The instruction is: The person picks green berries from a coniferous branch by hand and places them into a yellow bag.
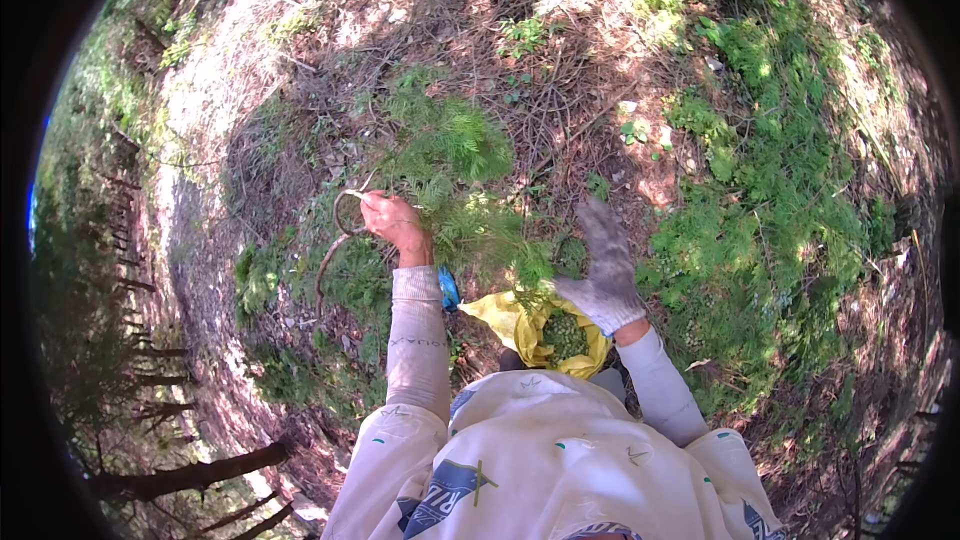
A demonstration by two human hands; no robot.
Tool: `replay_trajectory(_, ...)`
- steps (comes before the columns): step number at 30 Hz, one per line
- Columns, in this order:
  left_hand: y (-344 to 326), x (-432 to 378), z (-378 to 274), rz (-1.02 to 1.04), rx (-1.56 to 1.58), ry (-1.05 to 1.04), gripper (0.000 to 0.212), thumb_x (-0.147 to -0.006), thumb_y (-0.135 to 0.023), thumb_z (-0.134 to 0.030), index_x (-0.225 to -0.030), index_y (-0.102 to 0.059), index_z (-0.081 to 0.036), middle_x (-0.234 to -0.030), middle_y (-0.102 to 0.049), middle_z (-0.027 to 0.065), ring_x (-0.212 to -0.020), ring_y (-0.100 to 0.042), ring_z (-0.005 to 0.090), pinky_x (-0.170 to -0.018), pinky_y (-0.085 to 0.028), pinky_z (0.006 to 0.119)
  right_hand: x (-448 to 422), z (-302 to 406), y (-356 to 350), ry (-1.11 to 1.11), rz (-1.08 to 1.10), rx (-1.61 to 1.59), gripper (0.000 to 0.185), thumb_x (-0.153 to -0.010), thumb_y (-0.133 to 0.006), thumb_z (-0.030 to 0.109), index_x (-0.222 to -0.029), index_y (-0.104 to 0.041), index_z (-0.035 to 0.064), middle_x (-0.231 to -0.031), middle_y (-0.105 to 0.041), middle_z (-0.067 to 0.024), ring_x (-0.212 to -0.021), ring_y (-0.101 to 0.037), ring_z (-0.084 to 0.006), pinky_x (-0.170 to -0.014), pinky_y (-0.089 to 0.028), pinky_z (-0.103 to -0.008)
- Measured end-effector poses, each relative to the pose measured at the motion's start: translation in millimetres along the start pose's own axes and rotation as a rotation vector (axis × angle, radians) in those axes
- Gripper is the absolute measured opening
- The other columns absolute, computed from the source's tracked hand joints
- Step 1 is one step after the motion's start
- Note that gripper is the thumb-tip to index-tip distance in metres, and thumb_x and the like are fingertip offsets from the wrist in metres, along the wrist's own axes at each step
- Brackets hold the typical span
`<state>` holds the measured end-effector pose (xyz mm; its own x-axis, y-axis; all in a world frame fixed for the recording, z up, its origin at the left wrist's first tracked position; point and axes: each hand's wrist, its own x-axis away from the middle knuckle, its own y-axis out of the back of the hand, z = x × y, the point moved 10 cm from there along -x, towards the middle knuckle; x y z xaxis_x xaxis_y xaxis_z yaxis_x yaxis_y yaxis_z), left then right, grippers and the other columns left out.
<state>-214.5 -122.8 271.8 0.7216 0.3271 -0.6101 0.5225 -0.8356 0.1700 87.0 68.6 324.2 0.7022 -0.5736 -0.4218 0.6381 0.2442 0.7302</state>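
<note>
My bare left hand [394, 219] is closed on the cut end of a leafy conifer branch [457, 135], whose flat green sprays reach up and to the right. A thin curved brown stem [328, 262] loops beside that hand; whether it is part of the branch I cannot tell. My right hand [604, 270], in a grey-white work glove, is held with fingers extended and thumb apart, near the sprays' lower tips. Below and between the hands is an open yellow plastic bag [516, 322] with small green cones or berries [564, 336] inside.
Beside my left forearm lies a blue object [448, 289], unclear in kind. Cut conifer foliage [750, 240] covers the ground at right, with more under my left arm. Dry twigs [562, 112] litter the slope ahead. Tree trunks [195, 471] stand at left.
</note>
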Motion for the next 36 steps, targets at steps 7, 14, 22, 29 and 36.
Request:
replay_trajectory(7, -49.1, 24.3, 20.4, 0.156, 0.033, -0.175, 0.022, -0.084, -0.044, -0.021, -0.074, -0.054, -0.004, -0.066, -0.053, 0.0071, -0.054, -0.051, 0.0189, -0.047, -0.041, 0.030, 26.0, -24.0, -92.3, -0.101, 0.581, 0.065, 0.028, -0.082, -0.049, 0.031, -0.080, -0.059, 0.0041, -0.065, -0.060, -0.0116, -0.064, -0.061, -0.0294, -0.054, -0.048, -0.0414)
replay_trajectory(14, -114.6, -85.6, 37.9, 0.514, -1.964, -0.648, 0.033, -0.086, -0.046, -0.027, -0.111, -0.052, -0.004, -0.094, -0.059, 0.0085, -0.072, -0.060, 0.0183, -0.060, -0.050, 0.030, 89.7, -41.3, -42.5, -0.279, 0.505, -0.155, 0.033, -0.082, -0.052, 0.038, -0.090, -0.056, 0.0069, -0.068, -0.058, -0.0152, -0.067, -0.059, -0.0289, -0.058, -0.046, -0.0410)
replay_trajectory(22, -130.3, -3.4, 201.1, 0.912, -1.401, -0.751, 0.020, -0.085, -0.046, -0.027, -0.078, -0.056, -0.011, -0.070, -0.060, 0.0075, -0.059, -0.060, 0.0190, -0.048, -0.046, 0.034, 276.0, -339.0, -60.8, -1.295, 0.135, -0.308, 0.066, -0.076, -0.057, 0.041, -0.129, -0.037, 0.0077, -0.129, -0.042, -0.0172, -0.116, -0.043, -0.0293, -0.095, -0.034, -0.0321)
replay_trajectory(29, 4.6, 306.0, 215.3, 1.964, -1.097, -1.465, 0.012, -0.078, -0.056, -0.025, -0.080, -0.059, -0.014, -0.069, -0.061, 0.0081, -0.068, -0.061, 0.0271, -0.057, -0.046, 0.041, 478.8, -507.1, -54.4, -1.839, -0.385, -0.743, 0.067, -0.068, -0.067, 0.046, -0.113, -0.053, -0.0017, -0.118, -0.053, -0.0180, -0.113, -0.047, -0.0284, -0.096, -0.034, -0.0302)
replay_trajectory(36, 56.7, 449.6, 83.5, 2.009, -0.504, 0.744, 0.023, -0.084, -0.053, -0.010, -0.099, -0.051, 0.008, -0.080, -0.057, 0.0117, -0.070, -0.060, 0.0187, -0.063, -0.053, 0.030, 524.3, -600.2, -110.8, -2.065, -0.582, -1.072, 0.053, -0.081, -0.053, 0.045, -0.120, -0.048, 0.0097, -0.123, -0.050, -0.0064, -0.113, -0.045, -0.0259, -0.095, -0.032, -0.0317)
